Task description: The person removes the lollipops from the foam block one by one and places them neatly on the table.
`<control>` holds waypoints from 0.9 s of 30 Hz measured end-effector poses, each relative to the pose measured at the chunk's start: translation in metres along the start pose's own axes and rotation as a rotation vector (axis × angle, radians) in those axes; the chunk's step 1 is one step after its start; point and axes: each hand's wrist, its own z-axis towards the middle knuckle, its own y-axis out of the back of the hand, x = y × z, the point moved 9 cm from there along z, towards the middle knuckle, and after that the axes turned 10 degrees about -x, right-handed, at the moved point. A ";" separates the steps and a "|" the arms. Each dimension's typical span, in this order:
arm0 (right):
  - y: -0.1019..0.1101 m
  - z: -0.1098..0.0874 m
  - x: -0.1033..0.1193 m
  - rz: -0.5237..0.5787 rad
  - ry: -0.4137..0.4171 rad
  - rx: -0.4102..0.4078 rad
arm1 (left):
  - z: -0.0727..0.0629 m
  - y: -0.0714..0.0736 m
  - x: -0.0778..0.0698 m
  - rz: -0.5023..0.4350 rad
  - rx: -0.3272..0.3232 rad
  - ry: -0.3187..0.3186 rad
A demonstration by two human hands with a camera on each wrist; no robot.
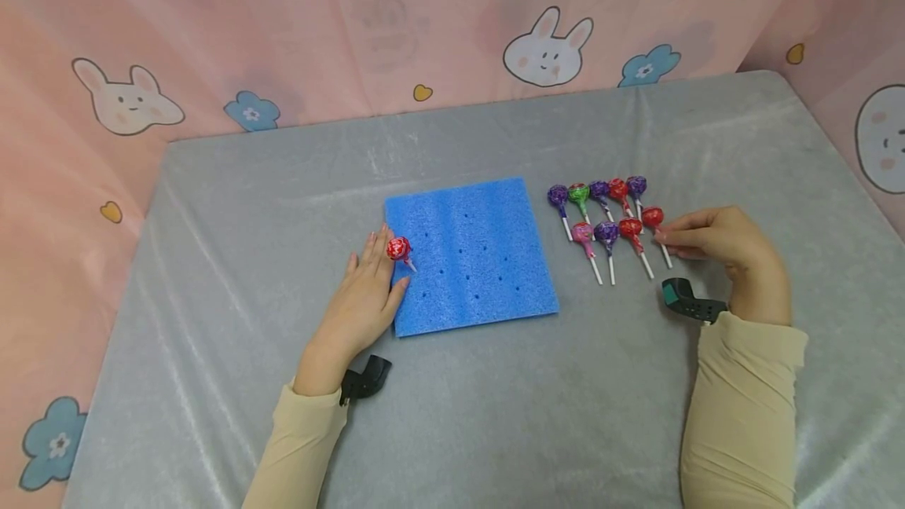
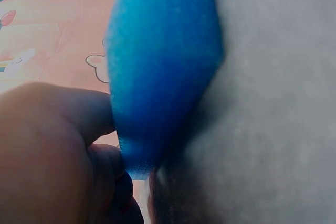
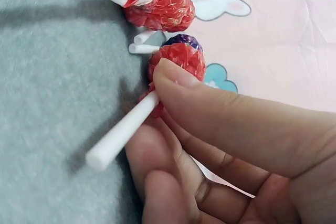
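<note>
A blue foam sheet [image 1: 481, 246] dotted with small holes lies on the table. One red-wrapped lollipop [image 1: 399, 248] stands in it near the left edge, its stick tilted. My left hand [image 1: 357, 297] rests along that left edge with fingers extended; in the left wrist view its thumb [image 2: 89, 111] touches the foam [image 2: 163, 61]. To the right, my right hand [image 1: 721, 242] pinches another red lollipop [image 1: 653, 217] between thumb and fingers, just below the candy. Its white stick [image 3: 121, 132] points toward the camera in the right wrist view.
Two rows of wrapped lollipops lie between the foam and my right hand, among them a green one [image 1: 579, 193], a pink one [image 1: 583, 232] and a purple one [image 1: 606, 232]. A grey cloth [image 1: 523, 415] covers the table. Behind it hangs a pink printed curtain [image 1: 318, 38].
</note>
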 end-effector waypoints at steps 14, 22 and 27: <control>-0.003 -0.004 0.002 -0.171 0.041 0.064 | 0.000 0.000 0.000 -0.003 0.003 -0.003; -0.002 -0.004 0.004 -0.176 0.055 0.044 | 0.000 0.000 -0.001 -0.006 0.003 -0.003; -0.001 -0.004 0.003 -0.152 0.063 0.040 | 0.000 0.000 -0.001 -0.006 0.005 -0.003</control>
